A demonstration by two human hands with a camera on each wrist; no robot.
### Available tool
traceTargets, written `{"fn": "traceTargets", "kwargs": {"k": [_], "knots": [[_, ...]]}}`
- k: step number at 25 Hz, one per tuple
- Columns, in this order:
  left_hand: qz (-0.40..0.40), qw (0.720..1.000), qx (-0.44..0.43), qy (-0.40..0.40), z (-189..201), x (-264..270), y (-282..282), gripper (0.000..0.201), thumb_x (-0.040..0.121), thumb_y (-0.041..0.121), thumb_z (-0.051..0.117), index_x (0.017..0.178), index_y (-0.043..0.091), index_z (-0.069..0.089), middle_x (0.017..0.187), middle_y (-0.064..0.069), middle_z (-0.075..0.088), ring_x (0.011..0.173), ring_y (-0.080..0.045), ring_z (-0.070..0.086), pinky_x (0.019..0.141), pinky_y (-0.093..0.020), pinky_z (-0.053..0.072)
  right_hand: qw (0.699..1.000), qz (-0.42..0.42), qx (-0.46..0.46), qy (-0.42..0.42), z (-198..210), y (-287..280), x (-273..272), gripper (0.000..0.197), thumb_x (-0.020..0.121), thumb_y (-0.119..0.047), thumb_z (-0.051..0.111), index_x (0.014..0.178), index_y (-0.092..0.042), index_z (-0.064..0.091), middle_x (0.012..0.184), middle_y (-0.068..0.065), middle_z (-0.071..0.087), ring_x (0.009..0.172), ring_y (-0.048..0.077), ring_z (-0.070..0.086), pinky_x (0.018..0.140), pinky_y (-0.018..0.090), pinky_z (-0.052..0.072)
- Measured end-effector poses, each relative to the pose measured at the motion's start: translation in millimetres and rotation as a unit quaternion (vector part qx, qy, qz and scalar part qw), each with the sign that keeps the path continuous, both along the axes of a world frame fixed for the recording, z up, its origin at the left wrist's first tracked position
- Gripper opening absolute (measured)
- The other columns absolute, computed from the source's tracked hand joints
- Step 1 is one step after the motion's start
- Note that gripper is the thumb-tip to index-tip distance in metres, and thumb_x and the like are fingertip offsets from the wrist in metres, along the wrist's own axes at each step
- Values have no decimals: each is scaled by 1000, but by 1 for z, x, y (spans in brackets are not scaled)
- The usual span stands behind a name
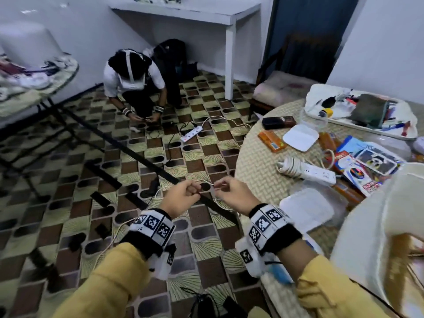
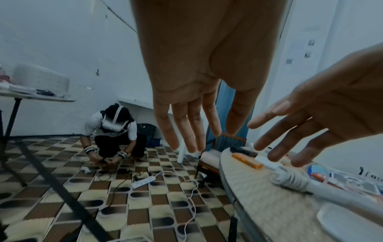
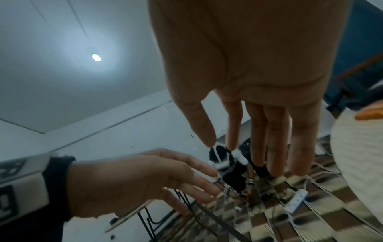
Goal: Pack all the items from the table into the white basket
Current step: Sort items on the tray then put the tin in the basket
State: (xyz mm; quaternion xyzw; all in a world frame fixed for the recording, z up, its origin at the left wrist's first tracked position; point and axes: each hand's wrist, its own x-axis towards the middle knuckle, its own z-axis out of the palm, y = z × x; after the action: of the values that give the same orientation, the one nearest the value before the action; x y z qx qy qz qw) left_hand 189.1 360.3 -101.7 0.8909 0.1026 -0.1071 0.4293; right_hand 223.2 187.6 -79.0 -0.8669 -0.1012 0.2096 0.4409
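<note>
Both my hands hang in the air over the patterned floor, just left of the round table (image 1: pixel 257 161). The left hand (image 1: pixel 195 190) (image 2: pixel 207 127) has straight, relaxed fingers and holds nothing. The right hand (image 1: pixel 218 187) (image 3: pixel 238 147) is likewise spread and empty, close beside the left one. On the table lie a white power strip with coiled cable (image 1: pixel 307 171) (image 2: pixel 294 180), an orange packet (image 1: pixel 271 141) (image 2: pixel 246 161), a white lid (image 1: pixel 300 137), a black case (image 1: pixel 278 122), colourful boxes (image 1: pixel 362 173) and a clear lidded container (image 1: pixel 307 208). The white basket (image 1: pixel 378 214) fills the lower right.
A person with a headset (image 1: pixel 135 83) crouches on the floor ahead, near a floor power strip (image 1: pixel 191 134) and loose cables. A cluttered white tray (image 1: pixel 362 111) sits at the table's back. A second table (image 1: pixel 34 92) stands left, a white desk (image 1: pixel 183 12) and chair (image 1: pixel 275 88) behind.
</note>
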Motion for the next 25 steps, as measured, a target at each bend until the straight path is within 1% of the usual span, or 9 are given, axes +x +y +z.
{"fn": "traceTargets", "kwargs": {"k": [2, 6, 8, 12, 16, 18, 20, 23, 25], "knots": [[-12, 1000, 2, 23, -17, 8, 19, 17, 88, 9, 61, 103, 16, 60, 99, -4, 62, 94, -19, 59, 75, -15, 45, 999, 6, -14, 31, -25, 15, 5, 29, 88, -16, 62, 115, -9, 60, 111, 9, 65, 100, 19, 60, 83, 25, 45], [-8, 998, -19, 53, -46, 23, 49, 16, 87, 12, 62, 99, 22, 60, 98, -1, 64, 97, -18, 62, 91, -36, 50, 995, 1, -35, 90, -60, 31, 17, 29, 89, -15, 61, 118, -9, 59, 101, 3, 58, 93, 14, 54, 77, 20, 39], [-21, 998, -16, 64, -55, 33, 61, 18, 88, 13, 61, 105, 20, 61, 100, 2, 64, 97, -15, 63, 89, -37, 53, 993, -12, -42, 109, -74, 37, 29, 28, 89, -14, 60, 116, -9, 60, 101, 3, 57, 95, 15, 54, 83, 24, 43], [-27, 995, -39, 82, -74, 65, 84, 18, 89, 13, 61, 105, 21, 60, 101, 3, 63, 98, -16, 62, 86, -35, 53, 989, -49, -42, 132, -95, 53, 68, 26, 89, -12, 61, 114, -6, 62, 96, 5, 59, 89, 15, 55, 72, 21, 42], [-25, 994, -46, 97, -87, 128, 110, 17, 88, 14, 63, 101, 25, 60, 100, 6, 64, 100, -12, 61, 92, -32, 49, 984, -76, -53, 150, -108, 70, 130, 25, 88, -13, 61, 113, -8, 62, 98, 5, 59, 89, 14, 54, 66, 18, 36], [-33, 993, -40, 106, -90, 168, 121, 15, 88, 15, 63, 99, 25, 59, 99, 4, 65, 96, -14, 62, 90, -33, 48, 982, -78, -64, 159, -113, 78, 168, 24, 88, -15, 60, 112, -11, 62, 99, 4, 61, 87, 14, 54, 65, 21, 37], [-42, 991, -53, 116, -88, 212, 129, 15, 88, 12, 62, 99, 22, 59, 96, 0, 62, 89, -16, 60, 86, -34, 48, 980, -87, -60, 167, -116, 88, 209, 22, 88, -14, 60, 110, -9, 62, 95, 2, 60, 88, 15, 55, 70, 22, 40], [-71, 989, -47, 124, -81, 273, 136, 14, 90, 9, 60, 102, 17, 59, 96, -2, 60, 88, -15, 57, 79, -22, 47, 976, -120, -50, 173, -116, 97, 259, 14, 88, -12, 60, 101, -13, 62, 94, 2, 62, 89, 15, 57, 80, 22, 45], [-88, 988, -49, 115, -76, 314, 137, 14, 90, 10, 60, 102, 16, 60, 98, -4, 61, 90, -16, 59, 80, -22, 48, 975, -132, -37, 174, -112, 100, 287, 14, 89, -11, 59, 103, -10, 62, 86, -1, 60, 75, 10, 56, 64, 11, 45]]}}
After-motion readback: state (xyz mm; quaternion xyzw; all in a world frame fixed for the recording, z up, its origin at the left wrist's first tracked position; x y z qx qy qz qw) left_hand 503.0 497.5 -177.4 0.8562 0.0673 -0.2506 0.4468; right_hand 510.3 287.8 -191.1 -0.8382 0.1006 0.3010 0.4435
